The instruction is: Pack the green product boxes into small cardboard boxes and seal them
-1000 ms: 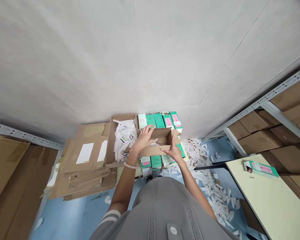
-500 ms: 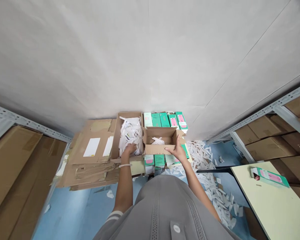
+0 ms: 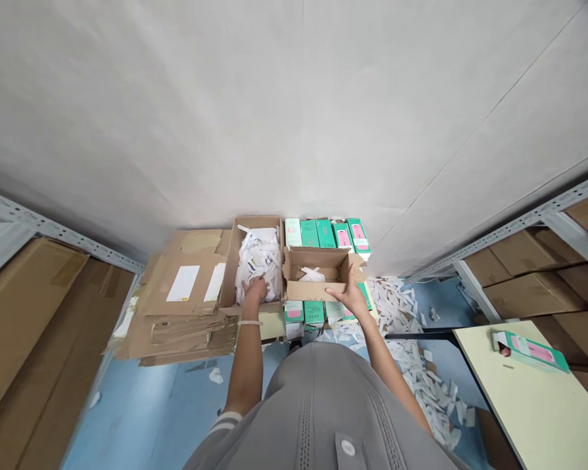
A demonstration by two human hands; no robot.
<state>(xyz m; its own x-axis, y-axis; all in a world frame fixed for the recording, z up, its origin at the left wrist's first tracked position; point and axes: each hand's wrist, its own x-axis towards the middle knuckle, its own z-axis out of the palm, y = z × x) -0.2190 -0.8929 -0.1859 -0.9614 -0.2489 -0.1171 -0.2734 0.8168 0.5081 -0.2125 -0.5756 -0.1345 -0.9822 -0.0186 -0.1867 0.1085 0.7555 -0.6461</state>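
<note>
My right hand (image 3: 351,298) grips the right end of a small open cardboard box (image 3: 308,291), thumb along its near wall and fingers at its right side. Inside that box lies a small white crumpled piece (image 3: 312,275). To its left, a larger open carton (image 3: 228,277) is filled with white plastic-wrapped items (image 3: 261,251). My left hand (image 3: 255,288) reaches into the carton's near end and touches the white wrapping, its fingers apart; the fingertips are partly hidden. Green and white product boxes (image 3: 324,233) with pink windows stand behind and in front of the small box.
Flattened cardboard (image 3: 176,326) is stacked at left. White scraps (image 3: 411,359) litter the blue floor (image 3: 161,405) at right. A pale table (image 3: 529,411) holds one green box (image 3: 532,351). Shelves with cartons (image 3: 534,290) flank both sides, and a grey wall (image 3: 294,117) rises behind.
My left hand has shifted slightly within the larger carton, and its fingers look more spread. My right hand keeps hold of the small box. The whole view has tilted slightly.
</note>
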